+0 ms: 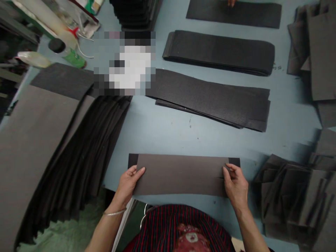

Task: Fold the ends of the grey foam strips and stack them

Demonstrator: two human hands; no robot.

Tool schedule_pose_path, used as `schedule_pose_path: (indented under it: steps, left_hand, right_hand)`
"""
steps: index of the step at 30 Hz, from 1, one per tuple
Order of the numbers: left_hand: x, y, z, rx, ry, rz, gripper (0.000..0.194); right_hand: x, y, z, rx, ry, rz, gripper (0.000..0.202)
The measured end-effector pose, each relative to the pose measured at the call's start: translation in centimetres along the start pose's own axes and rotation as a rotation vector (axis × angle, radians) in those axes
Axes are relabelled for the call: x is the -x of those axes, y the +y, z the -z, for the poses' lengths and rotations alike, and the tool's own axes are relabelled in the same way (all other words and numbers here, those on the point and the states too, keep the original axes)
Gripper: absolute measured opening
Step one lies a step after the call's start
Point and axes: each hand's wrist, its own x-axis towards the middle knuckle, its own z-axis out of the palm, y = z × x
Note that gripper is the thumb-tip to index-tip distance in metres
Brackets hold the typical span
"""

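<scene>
I have the grey panel (181, 175) between my hands, its long side running across in front of me, near the table's (198, 140) near edge. My left hand (130, 182) grips its left end, thumb on top; my right hand (236, 186) grips its right end the same way. Both are nearly closed on it, and most of the panel lies bare between my thumbs. A black end shows past the grey at each upper corner, just beyond my fingertips. By my right thumb there's a short dark line in the grey; I can't tell if it's a cut.

Beyond the panel, well apart from my hands, lies the near stack (210, 96) of black strips, a bit fanned, then the far stack (220, 52), neater. Past that is a single black strip (252, 14), with another person's fingers (231, 2) at its top.

To my left a big pile (49, 112) of long sheets leans in overlapping layers, with a dark-capped bottle (67, 52) behind it. On my right sits a loose heap (291, 192) of pieces, blurred. A bangle (114, 212) circles my left wrist.
</scene>
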Motion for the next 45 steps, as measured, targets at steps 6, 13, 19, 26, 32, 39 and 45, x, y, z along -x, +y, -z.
schedule_pose_path:
  steps: [6, 13, 19, 26, 32, 39, 45]
  left_hand:
    - [-0.1, -0.2, 0.3, 0.014, 0.039, -0.047, 0.042]
    - [0.1, 0.1, 0.4, 0.047, 0.142, -0.043, 0.045]
    - [-0.2, 0.0, 0.6, 0.016, 0.214, -0.066, 0.042]
    - [-0.6, -0.4, 0.9, -0.011, 0.223, -0.077, 0.042]
    - [-0.7, -0.5, 0.9, -0.021, 0.233, -0.080, 0.040]
    - [-1.0, -0.6, 0.8, -0.160, 0.279, -0.116, 0.038]
    - [-0.2, 0.1, 1.1, -0.989, 0.458, -0.432, 0.025]
  right_hand:
    - [-0.1, -0.3, 0.1, 0.018, 0.008, -0.012, 0.043]
    - [0.0, -0.1, -0.1, 0.034, 0.030, -0.059, 0.049]
    - [-0.1, -0.9, 0.1, 0.060, 0.019, -0.085, 0.053]
    - [0.0, -1.0, 0.2, 0.083, 0.003, -0.094, 0.057]
    - [-0.1, -1.1, 0.1, 0.070, 0.024, -0.068, 0.058]
    - [-0.1, -0.3, -0.1, 0.067, 0.026, -0.045, 0.061]
    - [-0.3, -0.1, -0.3, 0.073, 0.022, -0.008, 0.050]
